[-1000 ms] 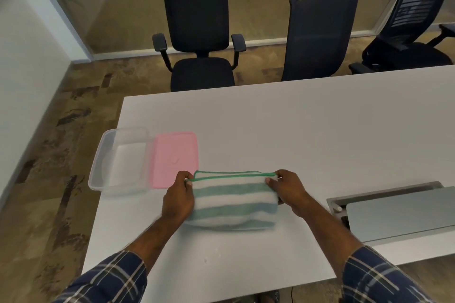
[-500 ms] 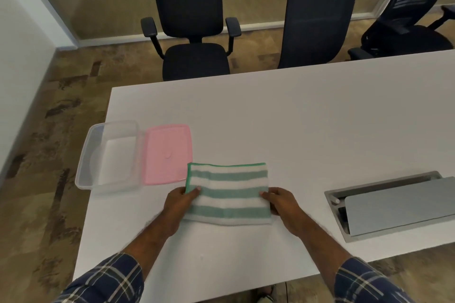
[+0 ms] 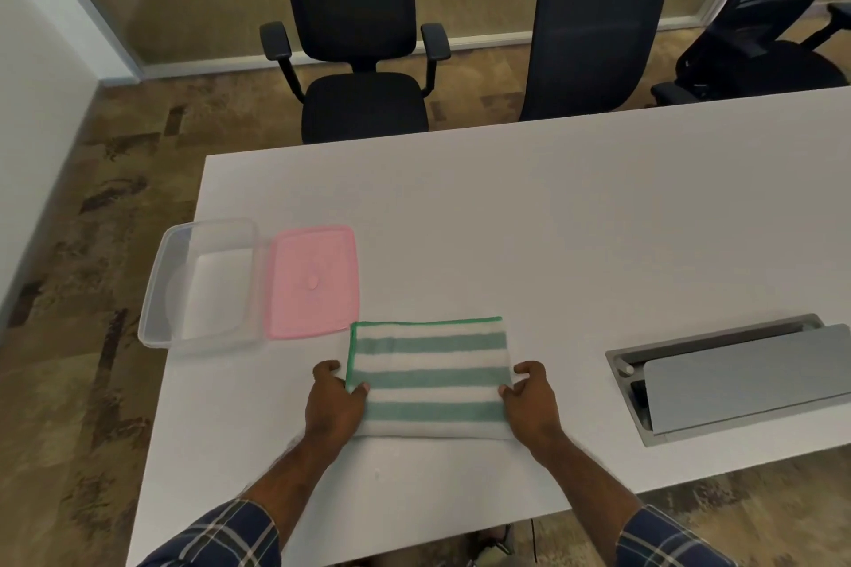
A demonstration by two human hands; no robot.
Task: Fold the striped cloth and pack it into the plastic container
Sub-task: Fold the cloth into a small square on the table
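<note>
Folded cloth (image 3: 430, 375), soft, light and limp on worktop (image 3: 552, 221), pinched at side edges by left hand (image 3: 334, 405) and right hand (image 3: 532, 405); best lifted there.

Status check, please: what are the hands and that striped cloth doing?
Left hand and right hand pressing cloth edges. Striped cloth folded flat on table. Container open, unobstructed.

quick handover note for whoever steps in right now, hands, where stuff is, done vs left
Left hand: on the left edge of the striped cloth, thumb on top.
Right hand: on the cloth's right edge, likewise.
Cloth lies folded flat on the white table.
Plastic container sits open and empty at the table's left edge, pink lid beside it on its right.
Done: cloth folded into a rectangle.
Left: probably another fold to fit, then pack it in; the lid is off.
</note>
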